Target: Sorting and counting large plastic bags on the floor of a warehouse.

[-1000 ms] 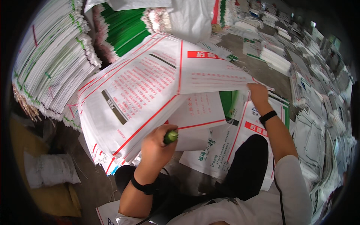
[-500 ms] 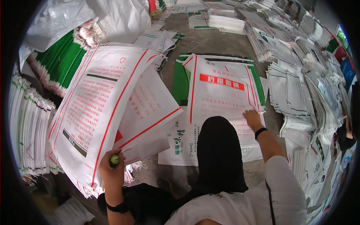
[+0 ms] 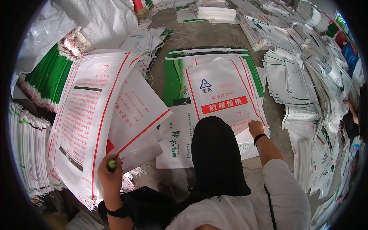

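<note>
White sack: lies flat at the centre right of the frame, printed side up, with red stripes and a red block; the raised knee [image 3: 218,153] covers part of its lower edge.
White sack, point: the printed middle [image 3: 225,96].
Support: a green sack [image 3: 174,82] shows beyond its left, upper and right edges; a sheet with green lettering [image 3: 174,151] lies at its lower left.
Right hand [image 3: 256,128]: at the lower right edge of the white sack, fingers bent; whether they pinch the edge or only rest on it cannot be told.
Left hand [image 3: 109,172]: lower left of the frame, fingers curled firmly round a green rounded object [image 3: 112,165], beside the lower right edge of the sack pile [image 3: 82,130]; contact with the pile cannot be confirmed.
Weight: each sack is judged light; the whole pile, heavy.
Stiffness: judged limp; a single sheet would sag or fold if lifted by one corner.
Surface: judged smooth and rather slippery; layers may slide over one another.
Fragility: judged low; tearing appears unlikely, creasing likely.
Hold points: pinch the free side edges or two corners, separating one layer first; the flat middle offers no purchase.
Green object: judged firm; its rounded form suits a full-fist hold.
</note>
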A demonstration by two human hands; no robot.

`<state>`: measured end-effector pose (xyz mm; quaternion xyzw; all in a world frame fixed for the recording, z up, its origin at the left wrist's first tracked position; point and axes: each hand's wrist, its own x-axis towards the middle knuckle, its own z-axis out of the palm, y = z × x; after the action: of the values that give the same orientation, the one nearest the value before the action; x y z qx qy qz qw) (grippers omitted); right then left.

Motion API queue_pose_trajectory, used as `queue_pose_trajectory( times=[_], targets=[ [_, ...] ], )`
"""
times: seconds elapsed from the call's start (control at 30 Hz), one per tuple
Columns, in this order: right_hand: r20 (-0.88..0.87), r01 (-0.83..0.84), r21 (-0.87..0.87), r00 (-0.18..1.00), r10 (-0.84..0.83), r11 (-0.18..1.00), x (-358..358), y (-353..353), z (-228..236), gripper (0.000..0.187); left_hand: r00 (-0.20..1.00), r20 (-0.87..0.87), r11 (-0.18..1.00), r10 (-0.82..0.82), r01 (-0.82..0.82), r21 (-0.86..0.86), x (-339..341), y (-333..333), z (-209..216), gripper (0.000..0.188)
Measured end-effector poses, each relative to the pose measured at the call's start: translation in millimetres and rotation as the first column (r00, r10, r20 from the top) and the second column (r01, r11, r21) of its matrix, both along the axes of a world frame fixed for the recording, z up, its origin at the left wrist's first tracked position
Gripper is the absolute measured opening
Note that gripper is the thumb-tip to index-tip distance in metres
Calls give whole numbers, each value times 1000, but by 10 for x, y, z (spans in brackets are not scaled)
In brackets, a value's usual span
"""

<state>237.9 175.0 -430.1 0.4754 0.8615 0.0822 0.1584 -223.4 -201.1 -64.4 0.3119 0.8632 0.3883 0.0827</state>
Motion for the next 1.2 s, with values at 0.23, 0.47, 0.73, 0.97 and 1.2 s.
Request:
queue_pose_trajectory(
  times=[0.23, 0.47, 0.73, 0.97, 1.2],
  targets=[
    [-41, 396, -156, 912, -407, 905, 400, -632, -558, 27, 1000, -15, 999, -15, 15, 32, 44, 45, -2, 11],
    [-82, 345, -140, 930, -359, 928, 102, -426, -560, 24, 1000, 7, 999, -21, 21, -28, -17, 28, -49, 11],
    [425, 454, -523, 872, -241, 722, -200, -243, -216, 53, 969, -191, 985, -155, 136, -110, -46, -53, 63, 20],
    [-388, -101, -275, 922, -14, 956, -1434, 798, 645, 54, 888, -139, 844, -438, 353, -403, -63, -193, 65, 36],
    [-721, -639, 34, 517, 462, 769, -3690, 506, 2671, 39, 822, -120, 796, -557, 487, -358, 28, -120, 94, 39]
  ],
)
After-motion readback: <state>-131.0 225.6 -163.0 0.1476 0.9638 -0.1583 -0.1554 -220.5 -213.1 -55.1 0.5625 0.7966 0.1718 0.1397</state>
